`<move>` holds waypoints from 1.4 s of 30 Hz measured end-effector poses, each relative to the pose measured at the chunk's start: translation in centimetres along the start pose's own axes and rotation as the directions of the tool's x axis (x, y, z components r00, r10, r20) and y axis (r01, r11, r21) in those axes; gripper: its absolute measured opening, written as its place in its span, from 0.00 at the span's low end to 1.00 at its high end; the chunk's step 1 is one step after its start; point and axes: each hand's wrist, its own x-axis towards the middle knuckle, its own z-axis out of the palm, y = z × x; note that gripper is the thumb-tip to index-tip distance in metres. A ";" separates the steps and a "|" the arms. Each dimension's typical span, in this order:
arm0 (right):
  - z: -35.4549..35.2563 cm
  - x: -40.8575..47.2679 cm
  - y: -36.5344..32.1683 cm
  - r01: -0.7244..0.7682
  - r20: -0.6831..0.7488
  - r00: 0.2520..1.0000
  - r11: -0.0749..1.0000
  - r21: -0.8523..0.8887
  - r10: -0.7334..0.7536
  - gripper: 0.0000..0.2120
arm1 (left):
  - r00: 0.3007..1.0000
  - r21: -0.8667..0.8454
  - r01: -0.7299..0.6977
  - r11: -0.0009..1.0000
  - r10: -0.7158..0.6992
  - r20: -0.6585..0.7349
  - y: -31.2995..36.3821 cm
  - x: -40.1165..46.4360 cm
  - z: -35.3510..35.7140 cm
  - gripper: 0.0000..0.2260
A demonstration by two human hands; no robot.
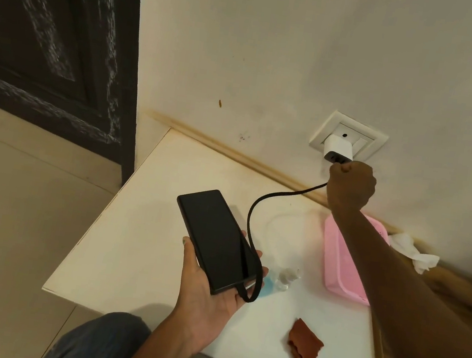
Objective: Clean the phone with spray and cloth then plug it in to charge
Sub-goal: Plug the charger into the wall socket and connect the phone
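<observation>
Black braided charging cable (257,212) joins the slim black phone (214,239) to the white wall adapter (338,151).
Left hand (206,293) cradles the phone above the white table (137,225), fingers loosely curled round it; right hand (350,184) pinches the plug at the adapter — a crooked push could jam it, or tug the phone loose.

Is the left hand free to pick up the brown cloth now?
Probably not: the left hand already holds the phone. The brown cloth lies uncovered on the table, so nothing else blocks it.
</observation>
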 end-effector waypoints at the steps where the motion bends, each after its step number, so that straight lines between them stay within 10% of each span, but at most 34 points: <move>1: 0.1 0.1 0.0 0.021 -0.002 1.000 1.000 -0.013 -0.021 0.10 | 1.000 0.005 0.001 1.000 -0.001 0.000 0.0 0.0 0.0 0.37; 12: -0.7 0.9 4.2 0.345 -0.109 0.931 0.937 -0.052 -0.349 0.08 | 1.000 0.016 -0.014 1.000 0.014 0.002 0.0 0.2 0.1 0.36; 17: 0.2 1.8 6.3 0.548 0.201 0.834 0.732 -0.405 -0.514 0.39 | 1.000 0.033 -0.003 0.999 0.003 0.012 0.1 0.4 0.1 0.36; 42: 2.5 3.2 6.9 0.495 0.353 0.866 0.699 -0.517 -0.353 0.48 | 0.999 0.100 -0.006 0.995 0.003 0.032 0.1 0.4 0.1 0.36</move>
